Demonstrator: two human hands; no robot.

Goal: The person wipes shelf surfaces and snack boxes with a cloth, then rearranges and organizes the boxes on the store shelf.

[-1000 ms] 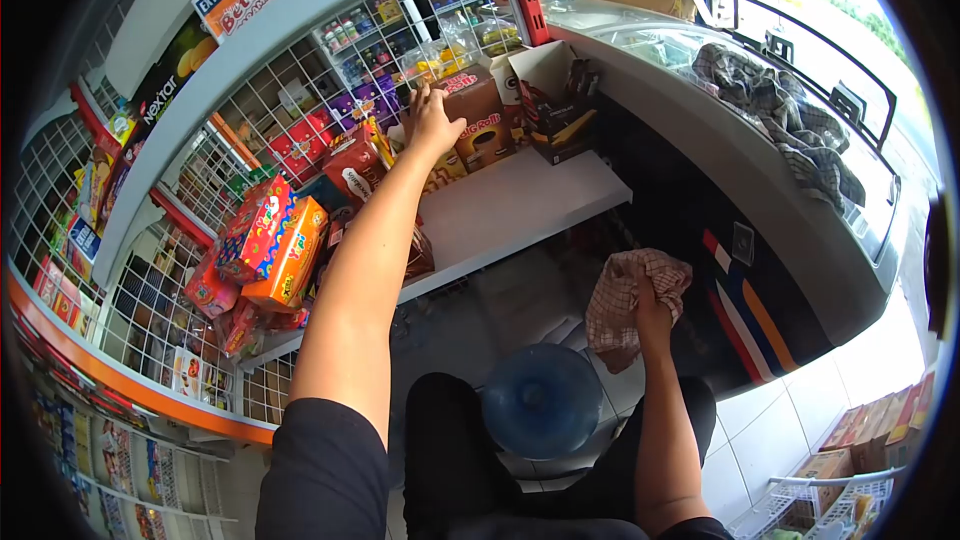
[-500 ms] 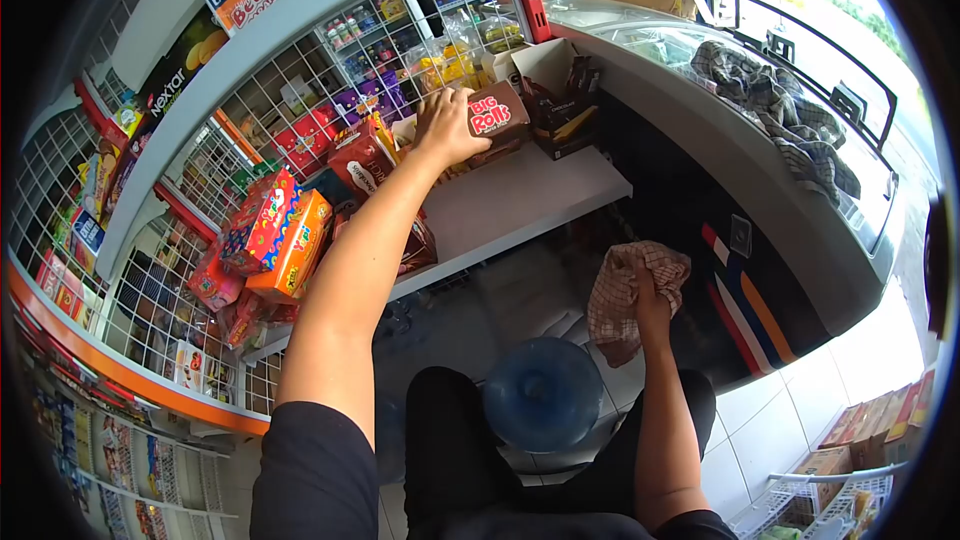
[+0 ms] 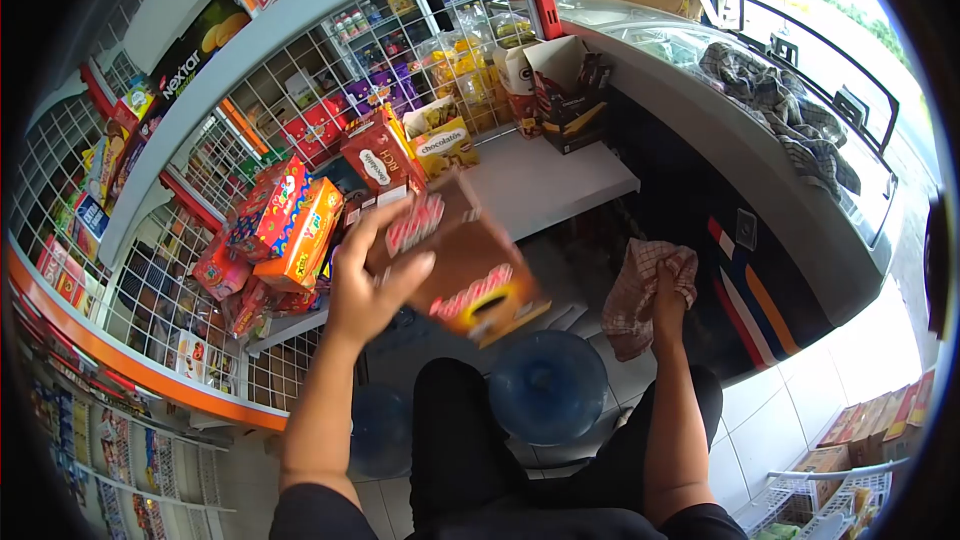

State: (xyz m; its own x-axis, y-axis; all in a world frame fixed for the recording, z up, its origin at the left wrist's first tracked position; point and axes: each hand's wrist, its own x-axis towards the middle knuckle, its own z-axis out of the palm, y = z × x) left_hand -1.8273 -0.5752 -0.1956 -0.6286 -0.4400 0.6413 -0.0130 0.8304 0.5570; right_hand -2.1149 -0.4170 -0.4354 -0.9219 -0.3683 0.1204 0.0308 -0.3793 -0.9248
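Note:
My left hand (image 3: pixel 372 285) grips a brown Big Rolls box (image 3: pixel 462 245) by its left end, thumb on the near side. The box is tilted and smeared by motion, held in front of the shelf edge above my knees. In my right hand (image 3: pixel 668 315) a red-and-white checked cloth (image 3: pixel 630 305) is bunched and hangs down, beside the dark side of the freezer. On the shelf (image 3: pixel 550 190) behind the box stand a yellow Chocolatos box (image 3: pixel 442 145) and a red-brown Chocolatos box (image 3: pixel 380 158). A dark open-topped chocolate box (image 3: pixel 572 120) stands at the shelf's right end.
Orange and red Yupi boxes (image 3: pixel 300 240) are stacked at the left. Wire mesh (image 3: pixel 290 70) backs the shelf. A blue water jug (image 3: pixel 548 388) stands between my legs, another (image 3: pixel 380 430) to its left. The freezer (image 3: pixel 760 130) at the right bears a grey checked cloth (image 3: pixel 790 110).
My left hand has brought the Big Rolls box off the shelf, down and toward me. The yellow Chocolatos box now shows. My right hand with the cloth has shifted slightly right and down.

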